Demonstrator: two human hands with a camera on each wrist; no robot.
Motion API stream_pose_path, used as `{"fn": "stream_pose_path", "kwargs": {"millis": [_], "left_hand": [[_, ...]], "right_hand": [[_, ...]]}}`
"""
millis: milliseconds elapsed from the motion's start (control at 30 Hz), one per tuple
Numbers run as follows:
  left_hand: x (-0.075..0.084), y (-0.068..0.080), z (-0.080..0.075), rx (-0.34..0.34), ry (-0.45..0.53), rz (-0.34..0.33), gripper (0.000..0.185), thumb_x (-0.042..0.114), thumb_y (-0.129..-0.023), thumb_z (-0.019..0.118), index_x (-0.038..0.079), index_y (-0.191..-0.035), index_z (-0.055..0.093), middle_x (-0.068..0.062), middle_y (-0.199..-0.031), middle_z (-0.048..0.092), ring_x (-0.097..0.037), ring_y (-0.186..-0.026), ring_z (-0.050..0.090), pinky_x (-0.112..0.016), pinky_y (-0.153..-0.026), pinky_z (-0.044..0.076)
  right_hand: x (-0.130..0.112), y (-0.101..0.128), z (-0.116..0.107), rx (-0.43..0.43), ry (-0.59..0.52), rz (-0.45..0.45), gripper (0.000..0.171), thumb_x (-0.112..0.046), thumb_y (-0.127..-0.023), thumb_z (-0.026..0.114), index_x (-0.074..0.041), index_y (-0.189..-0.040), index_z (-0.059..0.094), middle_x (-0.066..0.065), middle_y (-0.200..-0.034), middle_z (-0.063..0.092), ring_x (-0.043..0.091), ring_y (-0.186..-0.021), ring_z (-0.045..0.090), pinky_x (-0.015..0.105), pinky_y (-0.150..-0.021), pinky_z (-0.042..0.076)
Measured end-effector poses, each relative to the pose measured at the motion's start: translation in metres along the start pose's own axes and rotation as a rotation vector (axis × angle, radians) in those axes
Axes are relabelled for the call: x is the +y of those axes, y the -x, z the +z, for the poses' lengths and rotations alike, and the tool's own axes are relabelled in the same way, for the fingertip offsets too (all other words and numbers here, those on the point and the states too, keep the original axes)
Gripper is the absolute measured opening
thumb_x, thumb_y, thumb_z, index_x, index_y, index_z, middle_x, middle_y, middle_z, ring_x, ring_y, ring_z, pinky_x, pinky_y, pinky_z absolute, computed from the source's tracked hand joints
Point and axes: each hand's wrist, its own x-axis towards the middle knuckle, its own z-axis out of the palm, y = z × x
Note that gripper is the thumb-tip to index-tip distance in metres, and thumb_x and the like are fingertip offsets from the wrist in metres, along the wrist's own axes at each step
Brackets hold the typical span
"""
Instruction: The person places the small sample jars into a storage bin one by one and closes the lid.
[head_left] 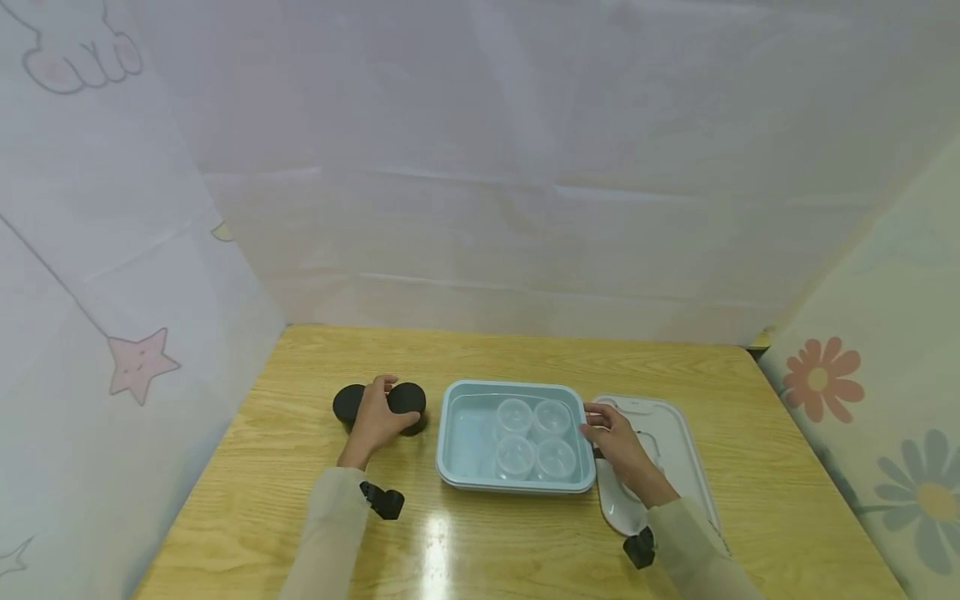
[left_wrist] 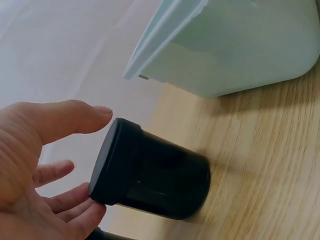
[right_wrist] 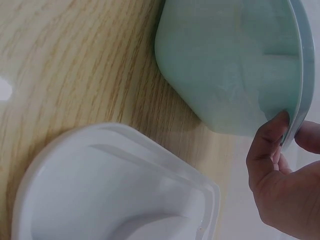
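In the head view my left hand [head_left: 377, 421] is at the right one of two black lidded jars [head_left: 407, 398]. Up close in the left wrist view, the thumb of that hand stretches straight, a little off the lid of the black jar [left_wrist: 160, 175], and the other fingertips are at the lid's opposite edge. The jar stands upright on the table. My right hand [head_left: 618, 442] pinches the right rim of a light blue plastic container [right_wrist: 225, 65] between thumb and fingers. Several clear round cups [head_left: 553, 417] sit in its right half.
The second black jar [head_left: 347, 403] stands left of my left hand, partly hidden by it. A white lid or tray [head_left: 678, 425] lies on the wooden table [head_left: 525, 550] right of the container, partly under my right forearm. Printed sheets [head_left: 480, 250] enclose the table's back and sides.
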Motion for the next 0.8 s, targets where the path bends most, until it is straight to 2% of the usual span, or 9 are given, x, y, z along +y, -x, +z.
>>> {"fn": "stream_pose_path", "kwargs": {"millis": [200, 367, 600, 800], "left_hand": [[-0.003, -0.005, 0.005, -0.033, -0.026, -0.034, 0.081, 0.014, -0.08, 0.074, -0.001, -0.145, 0.028, -0.029, -0.145, 0.034, -0.048, -0.129, 0.038, -0.059, -0.101, 0.037], [-0.008, -0.007, 0.011, -0.046, -0.037, -0.056, 0.083, 0.015, -0.081, 0.074, -0.002, -0.146, 0.026, -0.03, -0.145, 0.033, -0.049, -0.128, 0.038, -0.059, -0.101, 0.038], [-0.014, -0.009, 0.014, -0.011, -0.018, -0.064, 0.078, 0.014, -0.081, 0.073, -0.003, -0.144, 0.029, -0.031, -0.144, 0.033, -0.049, -0.129, 0.037, -0.059, -0.102, 0.037], [-0.012, -0.009, 0.015, 0.001, -0.016, -0.06, 0.076, 0.013, -0.081, 0.073, -0.004, -0.143, 0.031, -0.03, -0.144, 0.034, -0.049, -0.129, 0.038, -0.059, -0.101, 0.037]], "right_hand": [[0.0, 0.0, 0.0, 0.004, 0.001, 0.006, 0.047, -0.007, -0.097, 0.048, -0.001, -0.142, 0.037, 0.022, -0.128, 0.047, 0.024, -0.102, 0.056, 0.031, -0.073, 0.053], [-0.001, 0.001, 0.001, 0.006, 0.006, 0.007, 0.047, -0.007, -0.097, 0.048, -0.001, -0.142, 0.037, 0.022, -0.129, 0.046, 0.025, -0.103, 0.055, 0.031, -0.073, 0.052], [-0.001, 0.0, 0.001, 0.003, 0.006, 0.003, 0.046, -0.007, -0.097, 0.048, -0.001, -0.142, 0.037, 0.022, -0.128, 0.047, 0.024, -0.103, 0.055, 0.031, -0.074, 0.052], [-0.002, 0.0, 0.001, 0.004, 0.005, 0.014, 0.047, -0.008, -0.097, 0.048, -0.002, -0.142, 0.036, 0.022, -0.129, 0.046, 0.024, -0.103, 0.055, 0.031, -0.074, 0.052]]}}
